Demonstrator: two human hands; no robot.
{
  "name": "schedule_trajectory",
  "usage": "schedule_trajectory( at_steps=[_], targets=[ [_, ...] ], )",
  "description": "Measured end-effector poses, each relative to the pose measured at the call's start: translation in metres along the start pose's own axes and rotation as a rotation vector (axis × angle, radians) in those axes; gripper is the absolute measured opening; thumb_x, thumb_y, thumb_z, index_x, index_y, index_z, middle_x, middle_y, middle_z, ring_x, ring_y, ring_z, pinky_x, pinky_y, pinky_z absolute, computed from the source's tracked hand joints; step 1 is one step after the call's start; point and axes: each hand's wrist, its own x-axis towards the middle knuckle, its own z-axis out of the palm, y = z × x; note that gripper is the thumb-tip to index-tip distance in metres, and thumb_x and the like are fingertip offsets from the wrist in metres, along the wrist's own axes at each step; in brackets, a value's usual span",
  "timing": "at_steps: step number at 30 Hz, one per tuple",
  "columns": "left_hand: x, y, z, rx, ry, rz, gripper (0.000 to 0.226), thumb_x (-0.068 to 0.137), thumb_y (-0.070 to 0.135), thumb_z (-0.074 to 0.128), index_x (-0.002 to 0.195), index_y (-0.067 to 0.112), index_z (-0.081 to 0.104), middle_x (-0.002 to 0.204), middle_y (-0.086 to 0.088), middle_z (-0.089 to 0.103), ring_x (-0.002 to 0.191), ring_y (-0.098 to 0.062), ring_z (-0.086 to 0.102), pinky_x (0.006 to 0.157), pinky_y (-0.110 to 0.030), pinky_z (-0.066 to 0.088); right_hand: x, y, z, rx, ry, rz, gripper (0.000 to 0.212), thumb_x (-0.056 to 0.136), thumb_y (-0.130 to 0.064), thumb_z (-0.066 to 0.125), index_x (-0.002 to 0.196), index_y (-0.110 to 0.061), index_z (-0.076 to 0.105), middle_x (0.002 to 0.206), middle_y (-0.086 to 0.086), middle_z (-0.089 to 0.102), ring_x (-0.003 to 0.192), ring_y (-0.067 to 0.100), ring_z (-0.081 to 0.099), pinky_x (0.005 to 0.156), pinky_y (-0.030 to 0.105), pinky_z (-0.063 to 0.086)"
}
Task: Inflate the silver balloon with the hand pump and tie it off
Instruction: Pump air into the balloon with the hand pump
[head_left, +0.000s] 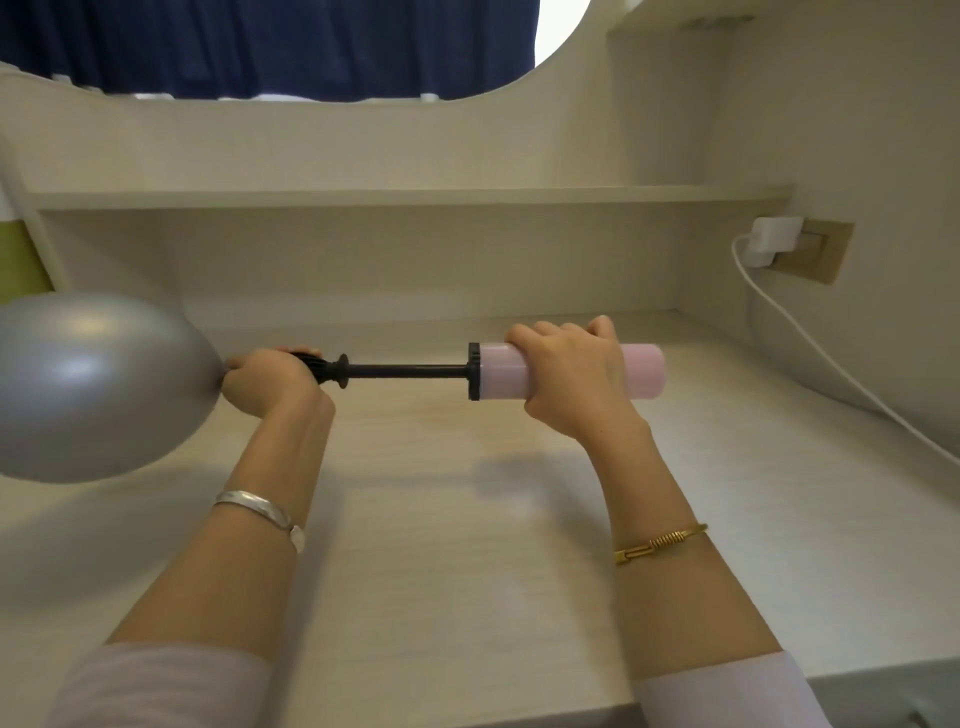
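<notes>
The silver balloon (88, 387) is partly inflated and hangs at the far left, cut off by the frame edge. My left hand (265, 382) is closed around its neck where it sits on the pump's black nozzle. The hand pump (498, 371) lies level above the desk, its black rod drawn out between nozzle and pink barrel. My right hand (571, 374) wraps around the pink barrel. The balloon's neck is hidden inside my left fist.
The pale wooden desk (467, 519) spreads under both arms, with a low shelf (395, 198) along the back. A white charger (771, 241) sits in a wall socket at the right, and its cable (831, 364) trails down across the desk's right side.
</notes>
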Motion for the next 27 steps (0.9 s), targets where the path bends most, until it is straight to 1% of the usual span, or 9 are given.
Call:
schedule_trajectory(
  at_steps=[4,6,8,10,12,15,18,23,27],
  targets=[
    [-0.028,-0.025,0.003,0.021,0.004,-0.014,0.041,0.101,0.020,0.022,0.063,0.011,0.034,0.055,-0.004,0.044,0.027,-0.011,0.041,0.038,-0.023,0.041,0.004,-0.023,0.004,-0.012,-0.016,-0.072,0.037,0.068,-0.008,0.062,0.100,-0.024,0.051,0.089,-0.001,0.061,0.071,0.023,0.044,0.071,0.033,0.017],
    [-0.040,-0.035,0.003,0.017,-0.024,-0.039,0.040,0.101,0.019,0.022,0.063,0.011,0.035,0.056,-0.004,0.044,0.029,-0.012,0.043,0.036,-0.022,0.041,0.004,-0.030,0.008,-0.015,-0.018,-0.085,0.038,0.067,-0.006,0.060,0.100,-0.022,0.051,0.089,-0.001,0.060,0.069,0.024,0.043,0.069,0.033,0.015],
    [-0.043,-0.038,0.005,0.018,-0.044,-0.032,0.041,0.100,0.019,0.021,0.062,0.011,0.035,0.054,-0.005,0.045,0.027,-0.011,0.043,0.035,-0.019,0.042,0.003,-0.027,0.009,0.000,-0.012,-0.077,0.039,0.068,-0.006,0.060,0.102,-0.023,0.051,0.090,-0.002,0.061,0.072,0.024,0.049,0.070,0.033,0.016],
    [-0.039,-0.032,0.008,0.019,-0.061,0.008,0.041,0.101,0.020,0.022,0.062,0.011,0.034,0.053,-0.004,0.045,0.022,-0.008,0.043,0.037,-0.020,0.043,0.001,-0.015,0.006,0.043,-0.007,-0.047,0.040,0.068,-0.010,0.063,0.103,-0.026,0.053,0.092,-0.003,0.062,0.078,0.023,0.054,0.072,0.034,0.022],
    [-0.028,-0.021,0.012,0.013,-0.057,0.045,0.040,0.101,0.020,0.023,0.063,0.011,0.033,0.053,-0.003,0.046,0.025,-0.010,0.043,0.039,-0.023,0.044,-0.001,0.001,0.002,0.085,-0.005,0.008,0.040,0.067,-0.012,0.065,0.102,-0.028,0.054,0.092,-0.004,0.063,0.079,0.021,0.056,0.076,0.034,0.026],
    [-0.007,-0.005,0.008,0.025,-0.021,0.051,0.039,0.100,0.021,0.023,0.064,0.010,0.034,0.056,-0.004,0.048,0.034,-0.015,0.046,0.041,-0.024,0.045,-0.006,0.018,-0.001,0.097,-0.009,0.081,0.040,0.066,-0.011,0.065,0.100,-0.029,0.056,0.090,-0.005,0.063,0.078,0.020,0.055,0.075,0.031,0.024],
    [0.010,0.006,0.001,0.018,0.003,0.028,0.038,0.100,0.021,0.021,0.066,0.010,0.034,0.058,-0.005,0.047,0.036,-0.016,0.045,0.038,-0.023,0.043,-0.008,0.020,-0.001,0.079,-0.032,0.102,0.041,0.066,-0.009,0.063,0.101,-0.030,0.056,0.091,-0.006,0.062,0.079,0.020,0.054,0.074,0.031,0.022],
    [0.009,0.007,-0.009,0.001,0.029,-0.006,0.039,0.101,0.022,0.022,0.065,0.011,0.033,0.057,-0.004,0.044,0.039,-0.017,0.043,0.037,-0.022,0.042,-0.004,0.005,0.001,-0.014,-0.024,0.040,0.039,0.068,-0.008,0.060,0.100,-0.028,0.053,0.090,-0.005,0.061,0.074,0.021,0.048,0.071,0.033,0.018],
    [-0.016,-0.010,-0.008,0.037,0.033,-0.003,0.041,0.101,0.022,0.023,0.062,0.012,0.035,0.055,-0.001,0.046,0.034,-0.011,0.044,0.036,-0.021,0.042,0.001,-0.022,0.007,0.004,-0.037,-0.043,0.039,0.068,-0.007,0.060,0.102,-0.026,0.053,0.092,-0.003,0.061,0.075,0.023,0.048,0.070,0.033,0.013]
  ],
)
